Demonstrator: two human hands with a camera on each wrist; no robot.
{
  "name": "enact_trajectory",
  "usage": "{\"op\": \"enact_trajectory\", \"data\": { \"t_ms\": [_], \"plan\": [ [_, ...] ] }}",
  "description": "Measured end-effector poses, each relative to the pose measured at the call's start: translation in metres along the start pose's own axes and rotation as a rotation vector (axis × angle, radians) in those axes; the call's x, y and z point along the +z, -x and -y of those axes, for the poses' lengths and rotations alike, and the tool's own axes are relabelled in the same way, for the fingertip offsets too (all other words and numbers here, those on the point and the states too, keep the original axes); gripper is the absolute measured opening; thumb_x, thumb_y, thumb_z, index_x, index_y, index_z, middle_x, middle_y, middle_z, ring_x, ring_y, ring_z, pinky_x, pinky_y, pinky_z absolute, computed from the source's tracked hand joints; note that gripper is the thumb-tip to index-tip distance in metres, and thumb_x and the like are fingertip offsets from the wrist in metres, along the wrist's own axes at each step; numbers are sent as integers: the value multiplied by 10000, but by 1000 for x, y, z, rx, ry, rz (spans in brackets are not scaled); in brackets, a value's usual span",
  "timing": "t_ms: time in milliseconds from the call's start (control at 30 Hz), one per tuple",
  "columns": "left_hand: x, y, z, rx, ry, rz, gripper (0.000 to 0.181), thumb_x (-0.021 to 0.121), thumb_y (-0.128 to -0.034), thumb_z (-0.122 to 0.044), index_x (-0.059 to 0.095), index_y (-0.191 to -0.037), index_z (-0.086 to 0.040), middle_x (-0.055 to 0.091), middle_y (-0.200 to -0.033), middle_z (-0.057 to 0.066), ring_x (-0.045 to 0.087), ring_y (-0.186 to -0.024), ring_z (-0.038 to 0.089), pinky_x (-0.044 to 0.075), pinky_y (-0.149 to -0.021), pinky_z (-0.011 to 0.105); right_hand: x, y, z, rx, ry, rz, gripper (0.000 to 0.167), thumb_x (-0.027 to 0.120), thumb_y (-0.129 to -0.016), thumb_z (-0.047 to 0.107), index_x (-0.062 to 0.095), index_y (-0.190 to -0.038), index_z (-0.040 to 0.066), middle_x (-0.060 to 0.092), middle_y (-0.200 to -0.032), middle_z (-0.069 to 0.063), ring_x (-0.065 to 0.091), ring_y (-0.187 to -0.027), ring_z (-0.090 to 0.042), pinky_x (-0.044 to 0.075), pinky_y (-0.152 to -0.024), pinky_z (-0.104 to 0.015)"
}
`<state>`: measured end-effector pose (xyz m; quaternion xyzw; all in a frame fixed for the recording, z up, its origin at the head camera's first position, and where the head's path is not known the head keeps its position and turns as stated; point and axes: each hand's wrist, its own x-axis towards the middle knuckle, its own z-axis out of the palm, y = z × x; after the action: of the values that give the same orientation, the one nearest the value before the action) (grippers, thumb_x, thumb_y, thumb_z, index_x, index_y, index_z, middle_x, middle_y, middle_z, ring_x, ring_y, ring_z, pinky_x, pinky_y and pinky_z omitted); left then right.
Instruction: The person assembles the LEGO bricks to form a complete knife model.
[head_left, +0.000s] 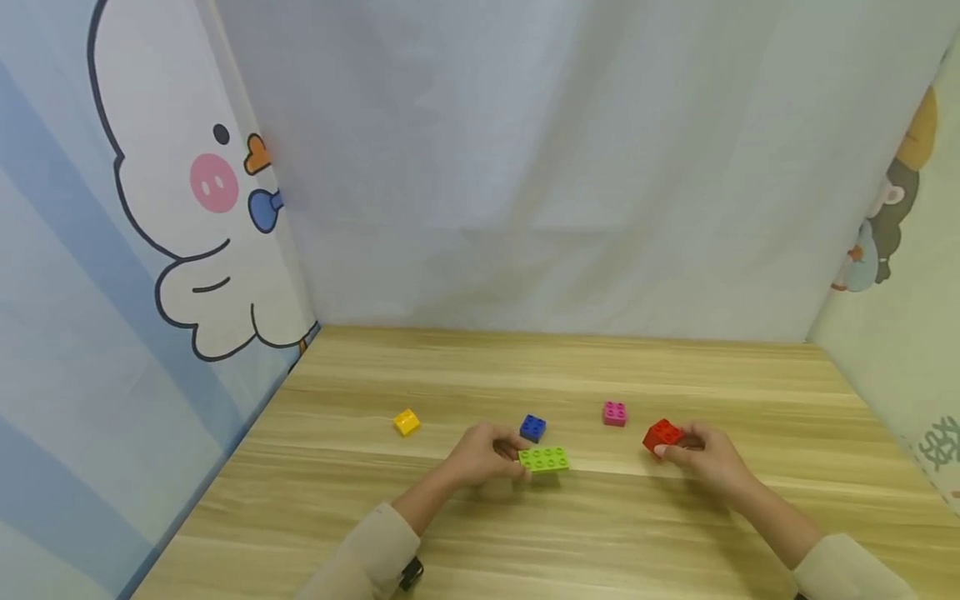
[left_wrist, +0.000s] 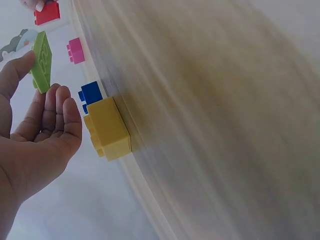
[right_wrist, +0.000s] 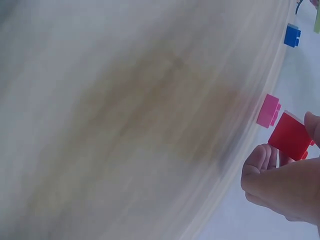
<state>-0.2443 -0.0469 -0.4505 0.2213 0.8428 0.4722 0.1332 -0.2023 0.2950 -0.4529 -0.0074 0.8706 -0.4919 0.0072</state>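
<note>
A flat lime-green toy brick is pinched at its left end between the thumb and fingers of my left hand, raised above the table. In the left wrist view the green brick stands on edge between thumb and fingertips. My right hand pinches a red toy brick, held tilted over the table. The right wrist view shows the red brick between thumb and fingers. A blue brick lies just behind the green one. Left of the red brick and farther back sits a pink brick.
A yellow brick lies on the wooden table, left of my left hand. A pale curtain hangs along the table's back edge. Printed cloth walls stand at both sides.
</note>
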Motion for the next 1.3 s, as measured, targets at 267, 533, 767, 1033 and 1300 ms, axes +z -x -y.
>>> {"op": "enact_trajectory", "data": {
  "t_ms": [267, 533, 767, 1033, 1300],
  "plan": [
    [-7, 8, 0, 10, 11, -20, 321, 817, -696, -119, 696, -982, -43, 613, -832, -8, 569, -757, 134, 489, -680, 255, 8, 2, 6, -12, -9, 41, 501, 702, -841, 227, 529, -1165, -115, 612, -1036, -160, 559, -961, -297, 454, -765, -347],
    [-16, 11, 2, 15, 44, -18, 336, 790, -743, -169, 682, -1033, -40, 621, -873, -5, 571, -804, 151, 487, -716, 280, 16, 3, 18, -2, -79, 72, 501, 705, -836, 180, 511, -1188, -118, 612, -1021, -153, 566, -906, -252, 483, -722, -336],
    [-19, 13, 2, 23, 75, -19, 340, 772, -758, -160, 675, -1056, -27, 630, -885, 4, 579, -829, 179, 491, -718, 283, 28, 2, 24, -6, -129, 98, 456, 717, -818, 123, 533, -1163, -111, 613, -989, -137, 567, -856, -234, 503, -711, -338],
    [-19, 12, 4, 15, 68, -17, 337, 743, -789, -152, 651, -1082, -15, 622, -909, 11, 566, -837, 168, 487, -728, 293, 38, 1, 31, -29, -117, 135, 453, 722, -798, 77, 528, -1154, -128, 624, -988, -151, 583, -845, -237, 501, -704, -319],
    [-19, 13, 4, 43, 65, -8, 324, 703, -833, -143, 635, -1123, -17, 621, -975, 37, 566, -867, 176, 486, -755, 311, 50, -4, 38, -34, -111, 178, 445, 736, -772, 78, 570, -1150, -90, 625, -928, -103, 580, -811, -207, 487, -701, -321]
  ]
}}
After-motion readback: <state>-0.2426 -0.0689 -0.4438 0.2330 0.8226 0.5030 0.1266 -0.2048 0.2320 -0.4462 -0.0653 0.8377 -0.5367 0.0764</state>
